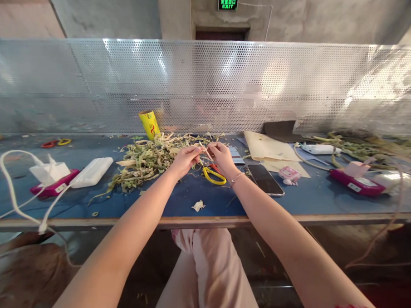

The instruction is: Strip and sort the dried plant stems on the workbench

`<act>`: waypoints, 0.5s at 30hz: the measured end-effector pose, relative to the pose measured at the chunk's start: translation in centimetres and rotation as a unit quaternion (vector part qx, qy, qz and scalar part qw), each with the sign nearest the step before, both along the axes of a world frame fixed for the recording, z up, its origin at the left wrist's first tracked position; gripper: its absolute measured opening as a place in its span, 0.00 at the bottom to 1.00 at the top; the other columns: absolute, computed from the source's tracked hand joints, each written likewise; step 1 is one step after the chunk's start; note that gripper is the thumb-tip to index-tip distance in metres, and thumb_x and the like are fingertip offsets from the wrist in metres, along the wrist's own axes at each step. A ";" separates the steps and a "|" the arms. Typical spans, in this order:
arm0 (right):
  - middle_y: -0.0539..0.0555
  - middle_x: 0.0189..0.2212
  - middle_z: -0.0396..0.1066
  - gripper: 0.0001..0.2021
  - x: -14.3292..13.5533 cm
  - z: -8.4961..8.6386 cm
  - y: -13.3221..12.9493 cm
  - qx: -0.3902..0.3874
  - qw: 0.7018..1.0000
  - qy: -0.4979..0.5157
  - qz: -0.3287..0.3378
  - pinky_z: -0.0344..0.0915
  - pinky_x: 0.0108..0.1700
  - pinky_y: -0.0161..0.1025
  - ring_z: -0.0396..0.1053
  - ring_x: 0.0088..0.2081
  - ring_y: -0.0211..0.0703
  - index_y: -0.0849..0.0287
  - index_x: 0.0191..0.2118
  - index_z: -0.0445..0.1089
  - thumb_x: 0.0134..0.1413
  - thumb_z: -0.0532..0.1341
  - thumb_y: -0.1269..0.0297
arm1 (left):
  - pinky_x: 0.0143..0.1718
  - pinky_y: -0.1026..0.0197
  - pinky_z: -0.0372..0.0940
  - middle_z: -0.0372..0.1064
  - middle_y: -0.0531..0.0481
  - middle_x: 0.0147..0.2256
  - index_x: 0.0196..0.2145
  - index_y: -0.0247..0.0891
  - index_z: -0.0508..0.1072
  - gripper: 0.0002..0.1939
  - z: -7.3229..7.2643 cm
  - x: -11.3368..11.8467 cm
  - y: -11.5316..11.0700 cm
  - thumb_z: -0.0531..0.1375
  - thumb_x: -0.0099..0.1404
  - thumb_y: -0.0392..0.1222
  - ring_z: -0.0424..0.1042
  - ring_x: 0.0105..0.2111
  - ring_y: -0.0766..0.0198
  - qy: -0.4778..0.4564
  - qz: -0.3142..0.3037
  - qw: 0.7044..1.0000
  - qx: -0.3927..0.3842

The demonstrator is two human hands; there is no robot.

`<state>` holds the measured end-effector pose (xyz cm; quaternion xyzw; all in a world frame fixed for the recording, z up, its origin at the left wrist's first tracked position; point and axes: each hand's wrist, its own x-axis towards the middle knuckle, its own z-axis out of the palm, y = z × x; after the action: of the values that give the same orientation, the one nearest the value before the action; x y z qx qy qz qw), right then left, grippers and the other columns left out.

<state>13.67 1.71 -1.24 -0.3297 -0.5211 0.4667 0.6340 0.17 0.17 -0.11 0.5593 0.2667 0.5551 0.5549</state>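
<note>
Both of my hands meet over the blue table [176, 205], fingertips close together. My left hand [188, 158] is closed in a pinch, and my right hand [221, 158] pinches from the other side. Between them is a thin, pale strip [206, 152], too small to name. Just below my right hand lie scissors with yellow handles [214, 175]. A heap of dried green and tan plant stems [142, 162] spreads beside and behind my left hand. A black phone [266, 179] rests to the right of my right hand.
A yellow tube [149, 124] leans behind the heap. White chargers and cables [50, 172] occupy the left, beside a white power bank [91, 172]. Brown paper [271, 147], a pink case [289, 175] and a magenta power strip [356, 182] are at right. Perforated metal [208, 81] stands behind.
</note>
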 end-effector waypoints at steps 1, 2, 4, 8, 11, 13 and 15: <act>0.49 0.24 0.66 0.08 0.0 0.0 0.0 -0.002 1.000 0.000 0.001 0.65 0.32 0.34 0.65 0.26 0.34 0.58 0.25 0.60 0.44 0.57 0.60 | 0.22 0.69 0.58 0.61 0.55 0.18 0.25 0.34 0.75 0.12 -0.1 -0.1 0.1 0.66 0.45 0.44 0.60 0.20 0.75 0.015 -0.009 1.000 -0.004; 0.49 0.23 0.66 0.08 0.0 0.0 -0.1 -0.005 1.000 -0.002 0.001 0.65 0.32 0.35 0.65 0.26 0.34 0.58 0.25 0.60 0.44 0.57 0.60 | 0.22 0.69 0.59 0.61 0.54 0.17 0.25 0.34 0.74 0.11 -0.3 -0.1 0.2 0.66 0.44 0.44 0.60 0.20 0.74 0.031 -0.015 0.999 -0.010; 0.48 0.23 0.65 0.09 0.0 0.1 -0.2 -0.014 1.000 -0.008 0.000 0.66 0.32 0.35 0.66 0.27 0.35 0.58 0.26 0.59 0.44 0.57 0.59 | 0.23 0.69 0.59 0.62 0.54 0.18 0.23 0.33 0.74 0.10 -0.5 -0.3 0.4 0.67 0.44 0.43 0.61 0.20 0.74 0.051 -0.010 0.998 -0.017; 0.48 0.23 0.64 0.10 -0.2 0.2 -0.5 -0.026 1.000 -0.012 0.007 0.67 0.31 0.35 0.65 0.28 0.35 0.58 0.26 0.59 0.43 0.58 0.57 | 0.23 0.69 0.57 0.63 0.54 0.19 0.19 0.33 0.72 0.10 -0.5 -0.2 0.5 0.67 0.41 0.41 0.60 0.20 0.75 0.074 0.019 0.997 -0.019; 0.47 0.23 0.64 0.10 -0.3 0.2 -0.6 -0.020 1.000 -0.003 0.016 0.67 0.32 0.36 0.64 0.28 0.34 0.58 0.26 0.59 0.42 0.59 0.58 | 0.24 0.68 0.57 0.63 0.55 0.17 0.18 0.33 0.71 0.10 -0.5 -0.1 0.4 0.68 0.38 0.39 0.60 0.19 0.74 0.100 0.037 0.994 -0.035; 0.47 0.23 0.63 0.09 -0.3 0.1 -0.5 -0.013 1.000 0.004 0.020 0.68 0.33 0.35 0.64 0.27 0.33 0.58 0.26 0.60 0.42 0.59 0.59 | 0.25 0.67 0.58 0.63 0.55 0.17 0.18 0.33 0.70 0.10 -0.4 -0.1 0.3 0.68 0.38 0.38 0.61 0.20 0.74 0.105 0.048 0.992 -0.047; 0.47 0.23 0.63 0.08 -0.3 0.0 -0.5 -0.010 1.000 0.001 0.025 0.68 0.34 0.36 0.65 0.28 0.33 0.58 0.26 0.60 0.42 0.59 0.60 | 0.26 0.66 0.59 0.64 0.55 0.17 0.18 0.33 0.69 0.11 -0.4 -0.1 0.4 0.68 0.38 0.38 0.63 0.20 0.73 0.103 0.057 0.991 -0.062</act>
<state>13.35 1.21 -1.20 -0.3223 -0.5238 0.4878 0.6195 0.08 0.59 -0.51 0.5616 0.3878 0.5082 0.5254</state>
